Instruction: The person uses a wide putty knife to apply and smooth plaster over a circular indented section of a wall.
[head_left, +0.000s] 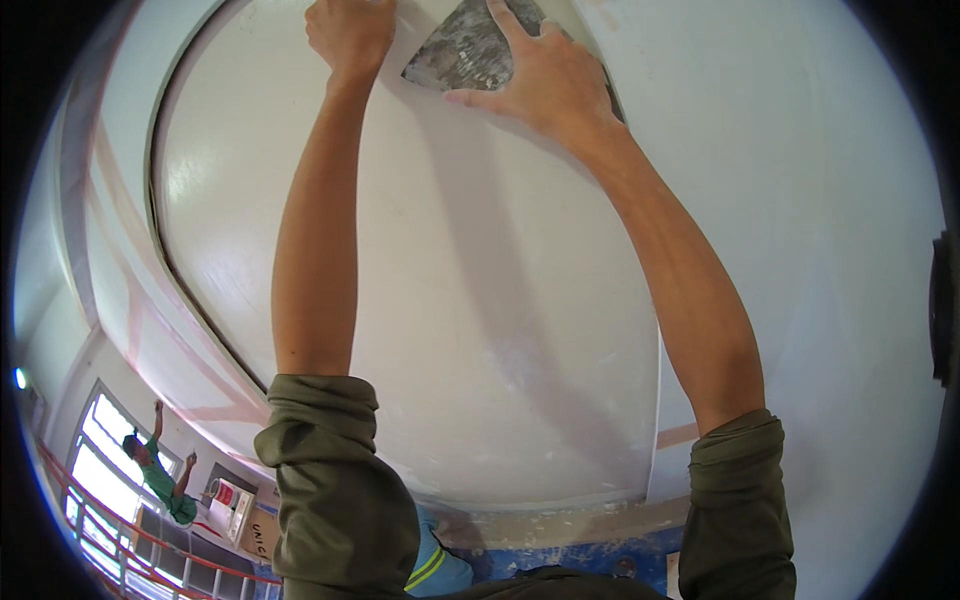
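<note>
Both my arms reach up along a large pale, smooth panel (400, 300) with a dark gap down its left side. At the top edge, my left hand (352, 38) is closed, its fingers curled. What it holds, if anything, is hidden. Further right, my right hand (560, 85) lies with fingers spread across a flat, mottled grey piece (460, 58) that comes to a corner at its left. The thumb rests along the lower edge of this piece. Its upper part runs out of view, and whether it is a loose sheet or part of the surface I cannot tell.
A pale wall (790, 250) continues on the right. At lower left, a person in green (155, 470) raises an arm near a bright window, behind orange rails (110, 535) and beside a cardboard box (262, 530). Light blue cloth (440, 565) with yellow stripes shows below me.
</note>
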